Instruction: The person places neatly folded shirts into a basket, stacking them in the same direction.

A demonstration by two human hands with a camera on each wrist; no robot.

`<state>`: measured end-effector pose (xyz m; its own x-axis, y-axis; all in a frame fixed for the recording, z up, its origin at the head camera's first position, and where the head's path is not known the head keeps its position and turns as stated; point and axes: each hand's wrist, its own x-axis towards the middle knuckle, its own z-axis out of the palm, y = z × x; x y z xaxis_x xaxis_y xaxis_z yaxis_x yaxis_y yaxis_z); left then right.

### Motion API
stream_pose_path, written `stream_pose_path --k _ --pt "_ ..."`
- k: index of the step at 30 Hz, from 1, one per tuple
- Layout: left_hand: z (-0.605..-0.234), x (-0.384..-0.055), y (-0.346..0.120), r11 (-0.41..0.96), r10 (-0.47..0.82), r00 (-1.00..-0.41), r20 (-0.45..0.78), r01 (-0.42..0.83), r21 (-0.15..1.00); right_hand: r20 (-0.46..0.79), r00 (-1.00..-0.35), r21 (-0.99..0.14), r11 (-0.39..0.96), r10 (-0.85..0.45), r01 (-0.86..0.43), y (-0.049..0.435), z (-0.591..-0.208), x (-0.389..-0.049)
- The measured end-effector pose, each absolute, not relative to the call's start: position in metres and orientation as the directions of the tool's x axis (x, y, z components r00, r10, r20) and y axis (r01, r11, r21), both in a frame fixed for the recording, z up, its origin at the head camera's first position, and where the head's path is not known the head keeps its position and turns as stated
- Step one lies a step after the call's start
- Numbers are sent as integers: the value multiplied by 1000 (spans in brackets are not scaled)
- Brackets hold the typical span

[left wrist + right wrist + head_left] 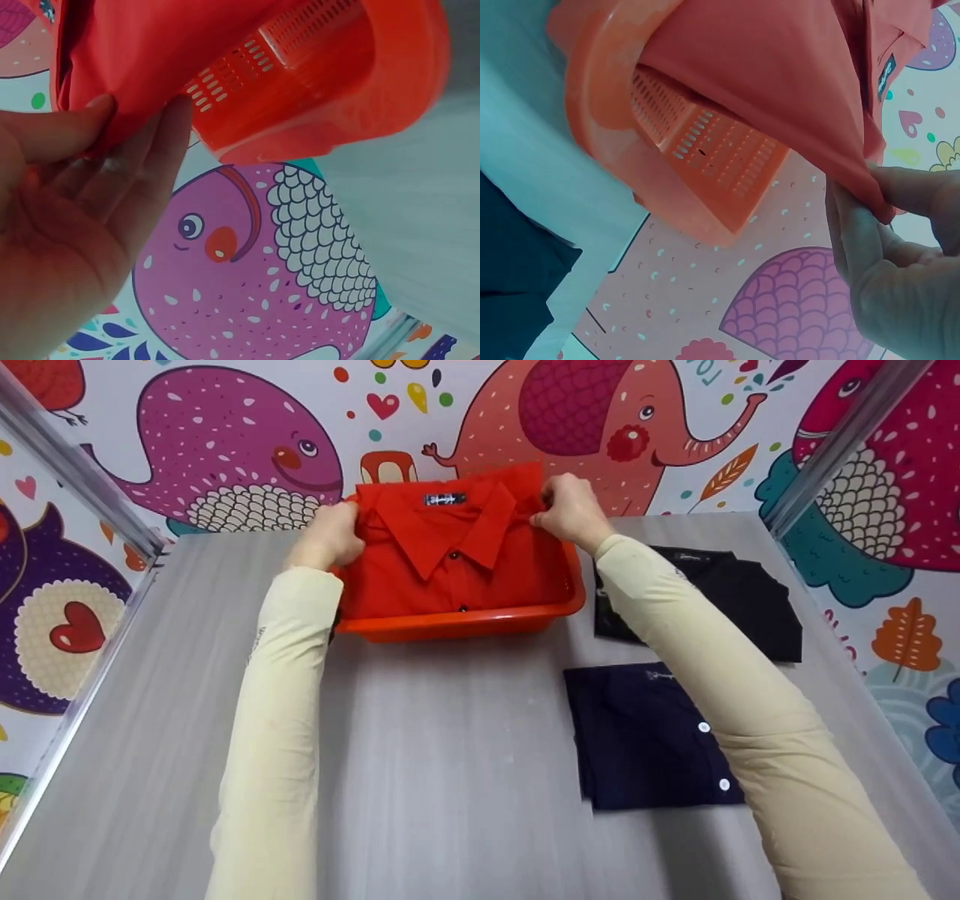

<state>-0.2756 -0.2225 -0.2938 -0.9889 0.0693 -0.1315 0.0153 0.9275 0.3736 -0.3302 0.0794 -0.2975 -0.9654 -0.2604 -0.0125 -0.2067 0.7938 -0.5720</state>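
A folded red shirt (pixel 405 577) with a pointed collar and dark buttons lies over an orange-red plastic basket (pixel 480 622) at the back of the table. My left hand (pixel 328 534) pinches the shirt's left shoulder between thumb and fingers. At the opposite shoulder, my right hand (pixel 576 510) pinches the fabric the same way. Both wrist views show the shirt (pixel 142 60) lifted at its corners, with the basket's slotted wall (pixel 720 150) visible beneath. The shirt's front part sits inside the basket rim, and its collar end is raised near the back wall.
To the right lies a folded black shirt (pixel 757 600), partly behind my right sleeve. Nearer, a folded navy shirt (pixel 630 742) with white buttons lies on the grey table (pixel 442 750). Walls printed with cartoon animals (pixel 240 442) and metal frame posts (pixel 840 442) enclose the table's back and sides.
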Motion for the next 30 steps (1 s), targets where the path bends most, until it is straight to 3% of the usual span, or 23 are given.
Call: stream_pose_path --k 6,13,30 --pt "-296 -270 -220 935 10 -992 -129 -37 354 -99 -953 -579 796 -285 -177 82 -301 -328" --pt "-298 -260 -230 955 -51 -986 -160 -95 281 -102 -942 -597 777 -319 -198 90 -302 -327" --pt "-318 -240 -265 929 -84 -977 -195 -147 340 -106 -947 -635 753 -304 -170 138 -314 -324"
